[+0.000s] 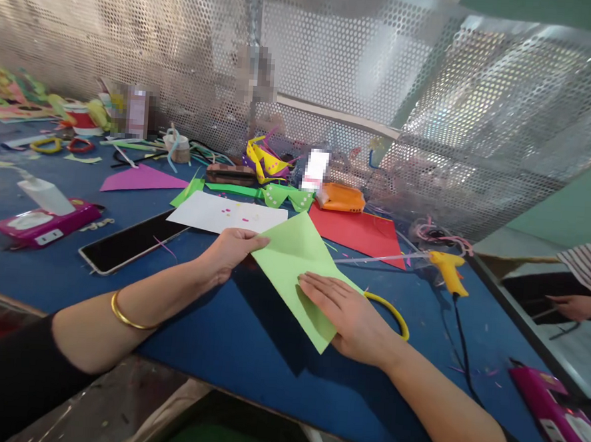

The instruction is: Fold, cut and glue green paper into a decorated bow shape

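Observation:
A light green sheet (293, 261), with a faint bend across it, is held tilted above the blue table. My left hand (231, 254) pinches its left edge between thumb and fingers. Across the sheet's lower right part lie the fingers of my right hand (352, 314), close together; the thumb is hidden, apparently beneath the edge. A yellow loop (393, 311), partly covered, shows just behind my right hand. Beyond the sheet are a white sheet (216, 213) with small coloured bits on it and a red sheet (357, 233).
To the right lies a yellow glue gun (445, 270) with a black cord. A phone (128, 244) and pink power strip (50, 223) are at left, another power strip (554, 413) at right. Green glasses (287, 195) sit near the perforated metal screen (335, 63). Another person's hand (578, 307) shows far right.

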### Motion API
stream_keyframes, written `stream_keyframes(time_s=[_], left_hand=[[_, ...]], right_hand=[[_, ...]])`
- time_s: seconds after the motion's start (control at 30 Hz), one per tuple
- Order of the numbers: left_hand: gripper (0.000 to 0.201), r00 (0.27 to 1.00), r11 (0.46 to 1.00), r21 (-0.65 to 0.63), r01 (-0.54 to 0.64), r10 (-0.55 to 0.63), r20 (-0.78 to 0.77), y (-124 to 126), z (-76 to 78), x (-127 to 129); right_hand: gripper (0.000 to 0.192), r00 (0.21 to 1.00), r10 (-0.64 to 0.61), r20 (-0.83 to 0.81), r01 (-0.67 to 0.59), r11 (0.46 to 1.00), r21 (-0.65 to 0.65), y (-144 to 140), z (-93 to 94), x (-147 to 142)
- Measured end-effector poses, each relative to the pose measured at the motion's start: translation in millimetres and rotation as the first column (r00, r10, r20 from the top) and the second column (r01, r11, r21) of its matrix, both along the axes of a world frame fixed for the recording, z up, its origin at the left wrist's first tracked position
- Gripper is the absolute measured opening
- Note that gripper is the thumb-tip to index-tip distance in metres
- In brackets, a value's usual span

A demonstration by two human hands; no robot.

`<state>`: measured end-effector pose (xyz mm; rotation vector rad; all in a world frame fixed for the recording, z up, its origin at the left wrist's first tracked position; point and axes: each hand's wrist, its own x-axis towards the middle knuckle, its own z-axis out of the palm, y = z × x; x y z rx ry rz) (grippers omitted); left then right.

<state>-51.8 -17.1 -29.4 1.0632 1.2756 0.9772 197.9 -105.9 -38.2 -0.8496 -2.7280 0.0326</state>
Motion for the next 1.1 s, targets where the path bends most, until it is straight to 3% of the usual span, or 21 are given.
stream_keyframes(time_s=[0.13,0.27,0.43,0.5,0.63,0.7,0.8,0.93,1.1], left_hand=[[0.028,0.997,1.0,-0.027,-0.005,0.003,-0.072,-7,-1.9,0],[0.028,0.976,0.999,-0.019,0.034,-0.037,-0.213,-11,-4.8,-7],[0.025,0.935,0.986,-0.017,0.163,-0.161,-0.317,-13,0.1,-17],[0.025,0.926,0.978,-0.015,0.206,-0.2,-0.32,-15,2.1,-21],[0.025,0.933,0.973,0.058,0.223,-0.196,-0.302,-26,-1.1,-32],[0.024,0.911,0.968,0.105,0.227,-0.174,-0.373,-33,-4.5,-40],[0.02,0.814,0.952,0.181,0.248,-0.103,-0.571,-42,-7.1,-50],[0.015,0.672,0.915,0.236,0.326,-0.049,-0.739,-48,-4.7,-54],[0.015,0.596,0.904,0.199,0.378,-0.074,-0.8,-45,-4.9,-54]], right_hand=[[0.068,0.999,0.002,-0.047,-0.005,0.999,-0.052,-2,-5.0,-2],[0.072,0.985,-0.011,-0.174,-0.03,0.973,-0.228,-3,-6.6,-2],[0.037,0.888,-0.278,-0.366,0.077,0.875,-0.478,-2,-3.4,-1],[0.031,0.846,-0.368,-0.385,0.119,0.835,-0.537,-4,3.0,-3],[0.028,0.845,-0.407,-0.346,0.143,0.797,-0.587,-13,19.7,-16],[0.026,0.861,-0.407,-0.304,0.144,0.769,-0.623,-15,25.6,-25],[0.032,0.823,-0.525,-0.215,0.26,0.686,-0.679,-10,28.8,-37],[0.037,0.693,-0.716,-0.083,0.477,0.543,-0.691,9,28.0,-44],[0.026,0.675,-0.737,0.011,0.569,0.512,-0.643,28,24.9,-47]])
